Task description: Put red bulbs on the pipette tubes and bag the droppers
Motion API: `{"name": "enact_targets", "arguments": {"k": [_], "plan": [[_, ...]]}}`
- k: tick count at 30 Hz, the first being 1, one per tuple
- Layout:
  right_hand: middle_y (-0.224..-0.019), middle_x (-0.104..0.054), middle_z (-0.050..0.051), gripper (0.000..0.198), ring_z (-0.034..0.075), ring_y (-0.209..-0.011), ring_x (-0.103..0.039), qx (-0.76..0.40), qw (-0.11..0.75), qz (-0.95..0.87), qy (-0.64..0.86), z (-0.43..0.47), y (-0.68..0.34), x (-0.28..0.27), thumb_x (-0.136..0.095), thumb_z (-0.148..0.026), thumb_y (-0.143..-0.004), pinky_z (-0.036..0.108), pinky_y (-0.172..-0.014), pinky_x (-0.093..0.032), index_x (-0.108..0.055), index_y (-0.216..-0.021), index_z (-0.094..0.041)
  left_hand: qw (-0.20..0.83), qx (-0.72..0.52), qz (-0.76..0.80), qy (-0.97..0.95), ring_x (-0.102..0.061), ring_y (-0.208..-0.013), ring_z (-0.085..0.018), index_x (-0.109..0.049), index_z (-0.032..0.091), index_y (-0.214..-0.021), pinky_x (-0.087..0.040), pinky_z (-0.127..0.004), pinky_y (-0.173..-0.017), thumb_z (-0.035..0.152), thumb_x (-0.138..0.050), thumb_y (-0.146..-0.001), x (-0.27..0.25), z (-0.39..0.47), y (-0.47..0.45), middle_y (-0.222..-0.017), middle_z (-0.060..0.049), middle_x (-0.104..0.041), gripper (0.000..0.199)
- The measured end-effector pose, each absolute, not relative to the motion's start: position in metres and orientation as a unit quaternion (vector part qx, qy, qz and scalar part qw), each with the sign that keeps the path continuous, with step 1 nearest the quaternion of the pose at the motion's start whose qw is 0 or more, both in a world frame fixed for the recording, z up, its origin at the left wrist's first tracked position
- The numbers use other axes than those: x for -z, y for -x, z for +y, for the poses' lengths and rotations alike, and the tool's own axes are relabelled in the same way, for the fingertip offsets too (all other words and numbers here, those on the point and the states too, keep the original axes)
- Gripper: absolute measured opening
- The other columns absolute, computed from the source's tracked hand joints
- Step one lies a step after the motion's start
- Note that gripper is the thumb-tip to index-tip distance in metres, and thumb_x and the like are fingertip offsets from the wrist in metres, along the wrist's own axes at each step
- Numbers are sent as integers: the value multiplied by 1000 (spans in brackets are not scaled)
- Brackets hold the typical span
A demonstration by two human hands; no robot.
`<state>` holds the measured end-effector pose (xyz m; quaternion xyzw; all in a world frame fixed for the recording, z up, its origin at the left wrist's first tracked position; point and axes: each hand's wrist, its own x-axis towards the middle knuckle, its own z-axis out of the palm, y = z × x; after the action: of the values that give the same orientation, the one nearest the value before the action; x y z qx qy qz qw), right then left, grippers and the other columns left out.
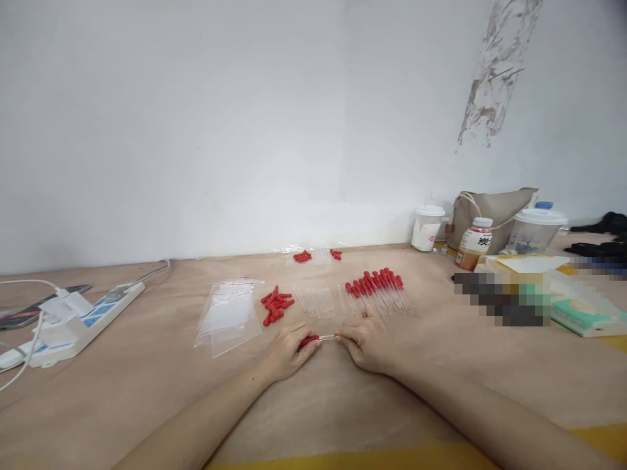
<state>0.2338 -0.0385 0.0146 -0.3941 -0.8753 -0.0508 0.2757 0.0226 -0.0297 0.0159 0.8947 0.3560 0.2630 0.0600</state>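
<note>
My left hand (287,350) pinches a red rubber bulb (309,339) and my right hand (365,341) holds the clear glass tube (327,337) that meets it; the two hands face each other low on the table. Just beyond lie a heap of loose red bulbs (275,305), a row of bare glass tubes (316,301), and a row of droppers with red bulbs fitted (379,290). A stack of clear plastic bags (228,316) lies to the left of the bulbs.
More red bulbs on a bag (304,256) lie near the wall. A white power strip with cables (81,320) and a phone (29,314) sit at left. At right stand a drink bottle (474,243), cups (428,228), a lidded tub (536,230), a beige bag (494,209), a book (585,312).
</note>
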Motion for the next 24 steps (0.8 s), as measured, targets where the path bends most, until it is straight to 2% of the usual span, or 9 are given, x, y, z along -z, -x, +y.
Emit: {"name": "enact_targets", "arguments": {"k": [16,21,24], "plan": [[-62,-65,-3,26,9,-53,-48,-20,257,-869,422,-41,-223,-12,-42,-23,-83,29,-68,-25,-61,-66,-21,80,-255,299,-916,-53,-69,-14,-56,16,-82,-41,-23,-62,28,-38,-88,-18,-31,-24,-75,-4,-58,22],[-62,-64,-2,27,10,-53,-47,13,249,-876,412,-39,-224,-13,-40,-25,-85,29,-70,-25,-61,-69,-21,42,-210,280,-936,-55,-71,-15,-57,17,-86,-41,-25,-66,32,-41,-88,-19,-19,-19,-77,-4,-60,22],[-70,-65,2,24,13,-66,-50,76,249,-887,381,-41,-223,-17,-40,-24,-84,30,-70,-25,-61,-74,-20,-2,-231,287,-930,-54,-78,-17,-58,19,-89,-40,-30,-75,32,-44,-87,-18,-12,-15,-81,-4,-61,20]]}}
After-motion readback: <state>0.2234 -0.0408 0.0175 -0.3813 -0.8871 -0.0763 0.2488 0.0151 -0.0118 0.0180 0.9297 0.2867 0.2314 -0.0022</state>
